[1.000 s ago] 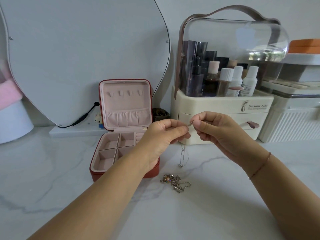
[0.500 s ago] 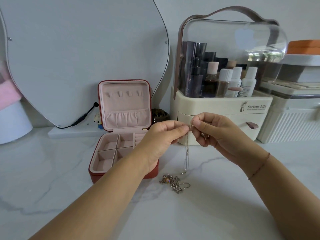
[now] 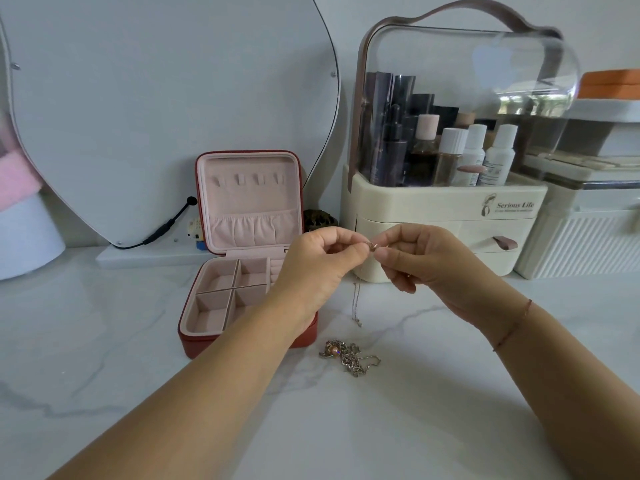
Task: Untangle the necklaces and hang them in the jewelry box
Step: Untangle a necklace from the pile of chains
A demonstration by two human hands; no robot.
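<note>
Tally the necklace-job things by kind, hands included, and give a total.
jewelry box: 1
lid hooks: 4
hanging chain, pinched by both hands: 1
tangled pile on the counter: 1 (necklaces in it cannot be counted)
hands, left hand and right hand: 2
Total: 9

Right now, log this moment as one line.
left hand: pinches thin chain | right hand: pinches same chain | tangled necklaces: on table | jewelry box: open, nothing hung
</note>
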